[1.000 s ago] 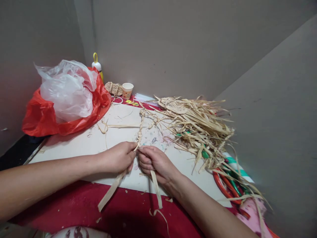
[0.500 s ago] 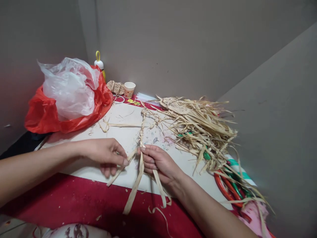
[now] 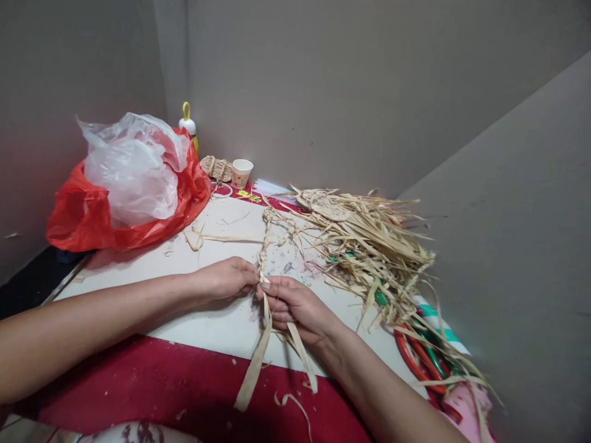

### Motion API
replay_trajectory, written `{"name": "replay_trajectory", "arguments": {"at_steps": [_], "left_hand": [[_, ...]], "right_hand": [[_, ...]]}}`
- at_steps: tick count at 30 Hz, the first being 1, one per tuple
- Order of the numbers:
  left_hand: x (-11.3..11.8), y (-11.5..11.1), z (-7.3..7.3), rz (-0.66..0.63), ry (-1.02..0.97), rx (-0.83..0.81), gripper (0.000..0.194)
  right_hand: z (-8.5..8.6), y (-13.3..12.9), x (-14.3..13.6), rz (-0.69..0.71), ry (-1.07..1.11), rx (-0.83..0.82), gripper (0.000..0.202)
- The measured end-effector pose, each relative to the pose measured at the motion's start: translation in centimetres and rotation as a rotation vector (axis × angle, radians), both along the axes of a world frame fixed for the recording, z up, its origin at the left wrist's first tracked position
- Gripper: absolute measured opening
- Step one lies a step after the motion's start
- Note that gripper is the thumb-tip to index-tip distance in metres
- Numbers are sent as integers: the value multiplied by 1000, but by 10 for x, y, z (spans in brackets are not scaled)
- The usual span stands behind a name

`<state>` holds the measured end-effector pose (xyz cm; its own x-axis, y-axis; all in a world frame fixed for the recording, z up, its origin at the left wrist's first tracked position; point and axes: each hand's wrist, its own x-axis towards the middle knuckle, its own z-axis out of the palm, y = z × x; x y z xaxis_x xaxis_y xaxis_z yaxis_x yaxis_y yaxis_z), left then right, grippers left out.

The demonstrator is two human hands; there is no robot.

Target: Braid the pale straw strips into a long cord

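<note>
A thin braid (image 3: 265,243) of pale dry husk strips runs down the white board toward me. At its lower end my right hand (image 3: 293,304) pinches the strips between thumb and fingers. Two loose strip ends hang below that hand, a wide one (image 3: 253,372) on the left and another (image 3: 302,357) on the right. My left hand (image 3: 235,277) is closed at the left side of the braid, its fingertips close to the right thumb. What the left fingertips hold is too small to make out.
A red bag (image 3: 74,209) with clear plastic stands at the left, near a paper cup (image 3: 242,174) and a woven piece (image 3: 216,168). A heap of dry husks (image 3: 378,240) lies at the right, above red and green rings (image 3: 415,360).
My left hand has moved right and up to the braid beside my right hand. The strip it held out to the left no longer shows there. My right hand keeps its pinch.
</note>
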<state>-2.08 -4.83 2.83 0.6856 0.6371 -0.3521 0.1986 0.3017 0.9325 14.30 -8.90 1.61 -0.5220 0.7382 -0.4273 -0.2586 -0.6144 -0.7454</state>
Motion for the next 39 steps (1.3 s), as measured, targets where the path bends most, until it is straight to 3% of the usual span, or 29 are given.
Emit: {"name": "replay_trajectory", "arguments": {"at_steps": [5, 12, 17, 20, 24, 27, 29, 34, 39], "left_hand": [[-5, 6, -5, -57, 79, 207, 25], [2, 3, -4, -22, 50, 36, 20], [1, 3, -5, 33, 121, 131, 22], [-1, 3, -6, 21, 162, 190, 26], [0, 0, -4, 29, 142, 248, 26], [3, -4, -4, 30, 104, 233, 21], [5, -5, -5, 46, 70, 203, 19], [6, -9, -8, 101, 62, 220, 24], [4, -12, -5, 77, 87, 221, 27]], "right_hand": [[0, 2, 1, 37, -196, 137, 25], [0, -3, 3, 102, -533, 460, 30], [12, -1, 10, 122, -718, 655, 27], [17, -1, 14, 91, -789, 587, 28], [17, -10, 5, 52, -593, 347, 28], [14, -22, -10, 22, -543, 309, 28], [11, -27, -17, 4, -645, 389, 31], [2, -30, -19, 20, -1119, 821, 36], [10, -35, -20, 148, -1387, 966, 27]]}}
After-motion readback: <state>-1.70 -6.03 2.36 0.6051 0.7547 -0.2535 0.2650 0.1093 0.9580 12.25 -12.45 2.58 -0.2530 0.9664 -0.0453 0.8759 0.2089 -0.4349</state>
